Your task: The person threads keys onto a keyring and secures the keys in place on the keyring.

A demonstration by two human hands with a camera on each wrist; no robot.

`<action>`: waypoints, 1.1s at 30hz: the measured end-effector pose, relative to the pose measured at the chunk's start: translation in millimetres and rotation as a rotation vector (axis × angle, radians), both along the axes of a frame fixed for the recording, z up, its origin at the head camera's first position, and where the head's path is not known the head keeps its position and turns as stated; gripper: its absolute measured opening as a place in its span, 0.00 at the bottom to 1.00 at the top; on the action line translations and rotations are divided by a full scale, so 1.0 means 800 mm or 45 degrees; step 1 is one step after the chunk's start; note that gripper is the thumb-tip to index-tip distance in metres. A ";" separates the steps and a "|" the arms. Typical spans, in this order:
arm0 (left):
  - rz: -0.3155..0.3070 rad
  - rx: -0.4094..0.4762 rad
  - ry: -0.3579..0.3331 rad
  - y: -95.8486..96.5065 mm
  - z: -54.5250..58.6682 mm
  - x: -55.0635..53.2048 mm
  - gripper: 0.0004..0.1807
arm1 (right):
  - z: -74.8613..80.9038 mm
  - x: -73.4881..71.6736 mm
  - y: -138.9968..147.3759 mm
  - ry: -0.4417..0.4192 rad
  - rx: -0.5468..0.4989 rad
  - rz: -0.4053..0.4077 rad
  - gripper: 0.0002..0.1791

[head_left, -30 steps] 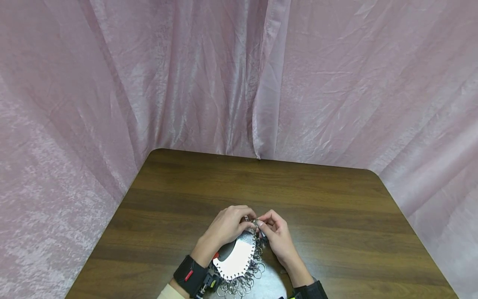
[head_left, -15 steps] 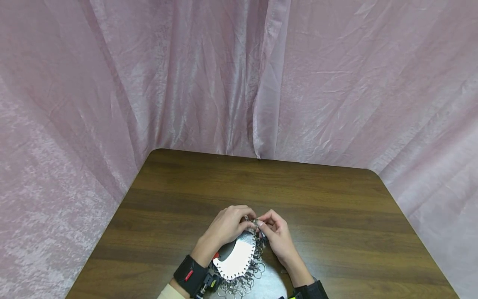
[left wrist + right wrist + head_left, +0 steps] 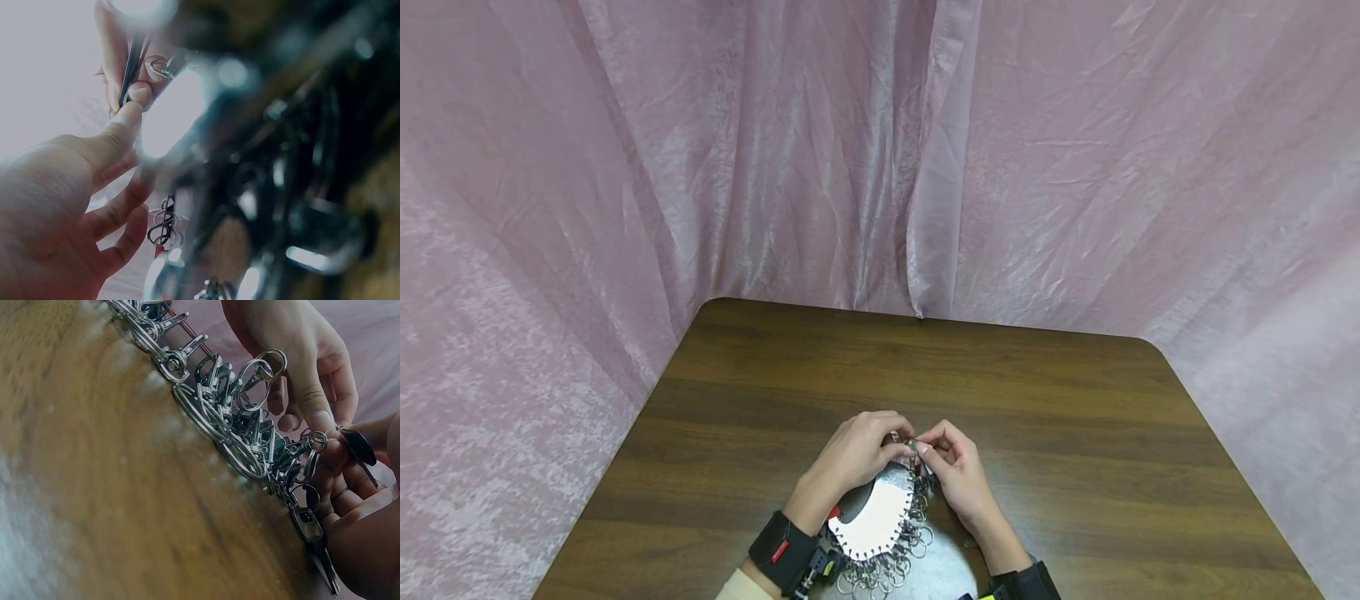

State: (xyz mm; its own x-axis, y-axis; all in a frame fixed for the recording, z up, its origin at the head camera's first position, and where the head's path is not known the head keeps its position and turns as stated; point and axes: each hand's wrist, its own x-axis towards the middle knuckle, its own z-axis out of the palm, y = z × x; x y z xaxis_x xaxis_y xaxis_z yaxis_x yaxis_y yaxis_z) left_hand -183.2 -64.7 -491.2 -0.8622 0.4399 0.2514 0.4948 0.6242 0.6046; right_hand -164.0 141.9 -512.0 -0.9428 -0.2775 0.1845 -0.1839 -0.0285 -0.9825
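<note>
A shiny, pale disc [image 3: 880, 525] with a notched rim stands near the table's front edge. Silver swivel clasps with key rings [image 3: 887, 575] hang closely along that rim. My left hand [image 3: 857, 454] arches over the disc's far end, thumb and fingers pinching a small key ring [image 3: 319, 440] at the rim. Right against its fingertips, my right hand [image 3: 958, 475] pinches a thin dark flat piece [image 3: 357, 447]; in the left wrist view this piece [image 3: 131, 69] looks long and narrow, its kind unclear. Several swivel clasps [image 3: 219, 400] crowd beside both hands in the right wrist view.
The brown wooden table [image 3: 760, 367] reaches back to pink velvet curtains [image 3: 820, 167]. A glossy glare lies on the wood right of the disc. Black straps [image 3: 782, 550] with small cameras wrap both wrists. A red bit [image 3: 834, 512] shows at the disc's left edge.
</note>
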 end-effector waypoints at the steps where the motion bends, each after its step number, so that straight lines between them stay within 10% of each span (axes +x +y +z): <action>1: -0.001 0.000 0.000 0.000 0.000 0.000 0.09 | 0.000 0.001 0.000 0.000 -0.001 0.000 0.07; 33: -0.036 -0.004 0.022 -0.002 -0.004 0.011 0.08 | -0.001 0.020 -0.003 -0.002 0.028 -0.032 0.07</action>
